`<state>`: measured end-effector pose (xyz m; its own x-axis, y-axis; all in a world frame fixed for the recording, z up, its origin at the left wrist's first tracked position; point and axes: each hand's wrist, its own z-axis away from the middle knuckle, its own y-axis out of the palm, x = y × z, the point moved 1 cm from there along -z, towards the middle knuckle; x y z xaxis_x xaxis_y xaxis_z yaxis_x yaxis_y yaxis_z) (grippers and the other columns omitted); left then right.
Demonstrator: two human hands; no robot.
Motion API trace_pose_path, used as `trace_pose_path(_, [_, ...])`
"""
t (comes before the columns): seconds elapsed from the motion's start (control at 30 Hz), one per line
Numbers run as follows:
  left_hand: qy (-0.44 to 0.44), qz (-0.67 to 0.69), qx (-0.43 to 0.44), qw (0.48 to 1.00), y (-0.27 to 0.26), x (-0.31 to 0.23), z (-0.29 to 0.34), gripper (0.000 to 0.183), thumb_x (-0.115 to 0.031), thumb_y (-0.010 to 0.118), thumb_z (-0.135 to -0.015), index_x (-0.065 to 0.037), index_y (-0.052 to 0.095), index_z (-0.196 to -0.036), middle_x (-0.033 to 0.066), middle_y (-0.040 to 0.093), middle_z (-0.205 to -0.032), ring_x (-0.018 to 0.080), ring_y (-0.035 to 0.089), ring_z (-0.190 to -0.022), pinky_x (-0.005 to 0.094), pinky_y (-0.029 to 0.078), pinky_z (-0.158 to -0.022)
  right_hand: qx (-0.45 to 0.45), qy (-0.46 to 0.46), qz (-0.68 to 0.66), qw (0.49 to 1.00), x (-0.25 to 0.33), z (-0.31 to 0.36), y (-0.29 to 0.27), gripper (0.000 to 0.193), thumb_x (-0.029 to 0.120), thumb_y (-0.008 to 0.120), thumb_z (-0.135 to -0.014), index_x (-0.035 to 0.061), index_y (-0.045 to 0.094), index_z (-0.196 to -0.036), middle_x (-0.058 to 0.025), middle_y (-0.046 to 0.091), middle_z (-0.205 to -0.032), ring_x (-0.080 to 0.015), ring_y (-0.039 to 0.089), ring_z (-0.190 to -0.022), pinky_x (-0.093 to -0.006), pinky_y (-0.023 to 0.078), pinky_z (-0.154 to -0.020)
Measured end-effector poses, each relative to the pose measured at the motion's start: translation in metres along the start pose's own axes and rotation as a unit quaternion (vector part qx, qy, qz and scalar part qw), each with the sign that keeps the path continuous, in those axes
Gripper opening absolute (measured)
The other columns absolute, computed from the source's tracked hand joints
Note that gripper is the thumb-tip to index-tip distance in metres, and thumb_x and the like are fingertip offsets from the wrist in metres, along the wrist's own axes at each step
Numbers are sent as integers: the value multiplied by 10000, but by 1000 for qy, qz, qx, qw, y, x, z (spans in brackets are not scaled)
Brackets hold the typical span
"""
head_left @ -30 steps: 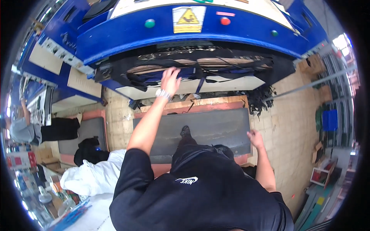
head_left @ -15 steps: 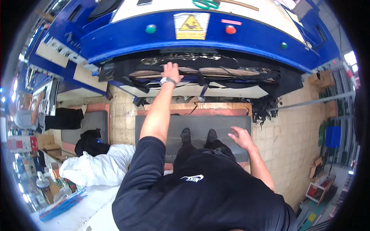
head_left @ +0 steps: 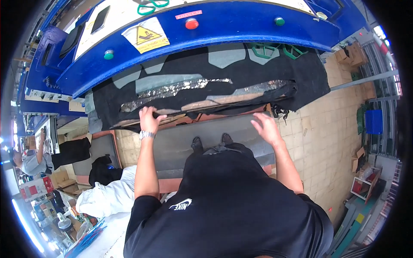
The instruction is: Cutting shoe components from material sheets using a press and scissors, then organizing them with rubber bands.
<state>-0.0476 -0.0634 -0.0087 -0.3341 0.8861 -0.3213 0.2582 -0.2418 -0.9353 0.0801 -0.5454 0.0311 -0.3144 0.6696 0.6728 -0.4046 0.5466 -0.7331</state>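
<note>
A wide black sheet (head_left: 172, 69) with shaped cut-outs lies stretched out from under the blue press. My left hand (head_left: 149, 120) is at its near left edge, fingers bent over the material and thumb pointing right; the fingertips are partly lost against the black. To the right, my right hand (head_left: 266, 127) hovers just off the near edge, its fingers apart and nothing in them. Through the cut-outs show grey and speckled, worn patches. Two green cutting dies, a left one (head_left: 264, 51) and a right one (head_left: 294, 51), stand on the sheet at the far right.
The blue press beam (head_left: 232, 36) crosses above the sheet, with a red button (head_left: 191, 23), green buttons and a yellow warning sign (head_left: 146, 35). Green-handled scissors (head_left: 146, 8) lie on top. A grey mat (head_left: 174, 146) is underfoot. White bundled cloth (head_left: 105, 198) lies left; another person works farther left.
The black sheet has come out toward me from under the press, bringing the green dies into view. My left hand has drawn back with its edge. My right hand has risen toward the sheet.
</note>
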Motion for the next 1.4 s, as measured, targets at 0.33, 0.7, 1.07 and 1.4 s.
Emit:
trace_pose_path(0.33, [-62, -21, 34, 997, -24, -25, 109, 530, -258, 935, -559, -41, 705, -984, 104, 612, -995, 343, 550, -959, 441, 489, -868, -172, -84, 178, 965, -62, -73, -127, 305, 171, 734, -880, 19, 677, -1139, -164, 674, -1140, -370, 635, -1064, -428, 517, -950])
trace_pose_path(0.7, [-126, -5, 80, 989, -33, -29, 172, 567, -100, 929, -507, -33, 700, -1021, 115, 608, -1016, 346, 557, -991, 449, 482, -891, -110, 49, 288, 950, -157, -158, -193, 522, 467, 716, -901, 20, 709, -1171, -191, 689, -1122, -384, 665, -1068, -458, 533, -939])
trace_pose_path(1.07, [-152, 1, 107, 983, -32, -29, 176, 587, -142, 953, -495, -52, 685, -1010, 115, 591, -1013, 353, 546, -1005, 464, 470, -895, -4, 131, 200, 971, -181, -155, -189, 440, 433, 645, -948, 12, 712, -1057, -210, 697, -1021, -403, 657, -1063, -472, 513, -933])
trace_pose_path(1.4, [-148, -1, 106, 983, -36, -26, 183, 587, -156, 959, -493, -56, 680, -1000, 122, 576, -1013, 356, 535, -1007, 469, 456, -909, -145, -88, 261, 950, -59, -116, -152, 300, 340, 742, -856, 52, 683, -914, -121, 624, -886, -347, 555, -898, -456, 472, -849])
